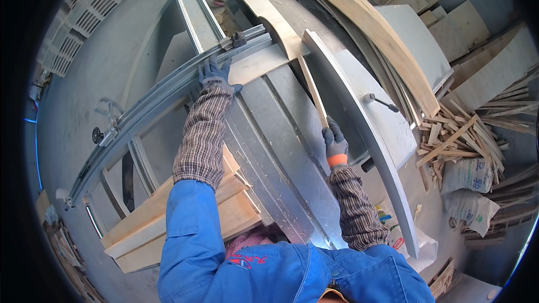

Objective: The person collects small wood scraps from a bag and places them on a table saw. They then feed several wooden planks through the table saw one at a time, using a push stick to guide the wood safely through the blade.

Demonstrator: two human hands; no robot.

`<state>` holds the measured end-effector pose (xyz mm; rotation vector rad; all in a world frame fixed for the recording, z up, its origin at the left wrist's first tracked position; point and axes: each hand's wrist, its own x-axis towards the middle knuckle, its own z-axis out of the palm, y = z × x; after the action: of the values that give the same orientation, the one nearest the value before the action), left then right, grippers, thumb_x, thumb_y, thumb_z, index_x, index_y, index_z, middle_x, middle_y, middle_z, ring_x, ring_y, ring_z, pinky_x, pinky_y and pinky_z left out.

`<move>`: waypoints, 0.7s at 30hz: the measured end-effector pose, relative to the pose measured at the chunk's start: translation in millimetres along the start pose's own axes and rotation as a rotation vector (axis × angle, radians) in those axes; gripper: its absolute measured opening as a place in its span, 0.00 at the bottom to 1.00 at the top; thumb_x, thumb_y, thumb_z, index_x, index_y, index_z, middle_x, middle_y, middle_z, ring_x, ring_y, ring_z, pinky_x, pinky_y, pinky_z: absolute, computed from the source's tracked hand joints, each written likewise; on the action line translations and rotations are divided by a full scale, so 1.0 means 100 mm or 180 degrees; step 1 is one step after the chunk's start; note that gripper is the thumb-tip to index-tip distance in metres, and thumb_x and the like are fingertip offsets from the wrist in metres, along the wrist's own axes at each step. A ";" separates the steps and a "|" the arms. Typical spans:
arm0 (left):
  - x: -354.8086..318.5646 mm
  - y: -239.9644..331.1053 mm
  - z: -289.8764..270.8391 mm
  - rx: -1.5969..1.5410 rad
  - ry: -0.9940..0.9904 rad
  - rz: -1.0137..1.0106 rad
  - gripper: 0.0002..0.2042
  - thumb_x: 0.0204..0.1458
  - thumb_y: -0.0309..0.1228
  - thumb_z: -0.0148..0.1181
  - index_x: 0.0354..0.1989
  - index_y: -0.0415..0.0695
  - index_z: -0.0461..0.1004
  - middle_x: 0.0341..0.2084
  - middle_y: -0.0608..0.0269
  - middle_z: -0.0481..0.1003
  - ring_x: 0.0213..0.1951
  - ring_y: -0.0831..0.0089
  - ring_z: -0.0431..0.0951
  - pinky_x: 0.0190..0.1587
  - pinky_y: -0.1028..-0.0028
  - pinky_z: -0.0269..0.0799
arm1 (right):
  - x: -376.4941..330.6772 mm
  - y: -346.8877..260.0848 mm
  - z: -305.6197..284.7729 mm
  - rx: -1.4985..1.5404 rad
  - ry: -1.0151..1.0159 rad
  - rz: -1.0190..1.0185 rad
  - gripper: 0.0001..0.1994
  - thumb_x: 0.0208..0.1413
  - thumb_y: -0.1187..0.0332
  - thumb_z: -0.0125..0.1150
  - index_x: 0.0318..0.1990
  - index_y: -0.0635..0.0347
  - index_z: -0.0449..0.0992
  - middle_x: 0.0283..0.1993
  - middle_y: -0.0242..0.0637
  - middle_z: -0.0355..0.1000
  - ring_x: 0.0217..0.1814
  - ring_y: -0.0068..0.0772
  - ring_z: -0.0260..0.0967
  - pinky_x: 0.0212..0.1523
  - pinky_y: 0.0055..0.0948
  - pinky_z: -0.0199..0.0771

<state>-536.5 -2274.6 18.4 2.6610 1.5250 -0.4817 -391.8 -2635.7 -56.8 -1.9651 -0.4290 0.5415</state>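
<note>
A pale plywood board (259,66) lies across the grey metal saw table (264,134). My left hand (215,74), in a grey glove, rests at the board's left end by the long metal rail, fingers spread and thumb apart. A narrow wooden strip (312,87) runs from the board's right end back toward me. My right hand (336,139), gloved with an orange cuff band, is closed around the near end of this strip. The strip lies between the table and a long metal fence (359,118). Its far tip meets the board's right corner. I cannot make out a blade.
Beyond the board is a curved wooden piece (269,11). Long bent panels (382,33) line the far right. Offcuts (460,140) and white sacks (471,210) lie at right. Stacked boards (185,213) sit by my left arm, near a sliding frame (140,160).
</note>
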 end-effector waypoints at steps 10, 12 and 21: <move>0.21 -0.09 0.00 -0.0022 0.0036 0.0037 0.52 0.39 0.62 0.70 0.75 0.70 0.51 0.75 0.59 0.42 0.76 0.56 0.40 0.77 0.52 0.28 | 0.16 0.08 0.18 0.0328 -0.0147 0.0200 0.22 0.63 0.66 0.57 0.64 0.60 0.72 0.61 0.44 0.74 0.61 0.33 0.72 0.62 0.29 0.69; 0.16 -0.09 0.00 -0.0056 0.0001 -0.0009 0.52 0.39 0.62 0.70 0.75 0.70 0.51 0.76 0.59 0.41 0.76 0.56 0.39 0.77 0.52 0.28 | -0.08 0.24 0.09 0.0380 -0.0180 0.0326 0.23 0.63 0.67 0.56 0.64 0.62 0.71 0.63 0.44 0.72 0.63 0.34 0.70 0.62 0.29 0.68; -0.19 0.10 0.05 -0.0048 -0.0044 -0.0041 0.51 0.40 0.62 0.69 0.75 0.71 0.50 0.76 0.59 0.39 0.77 0.57 0.38 0.77 0.54 0.28 | -0.76 0.52 -0.38 0.0416 -0.0197 0.0279 0.23 0.62 0.68 0.55 0.65 0.63 0.71 0.65 0.46 0.70 0.66 0.37 0.68 0.65 0.31 0.65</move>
<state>-538.3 -2296.5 17.5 2.6325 1.5368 -0.4864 -430.7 -2725.6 -75.2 -1.8517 -0.3386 0.6713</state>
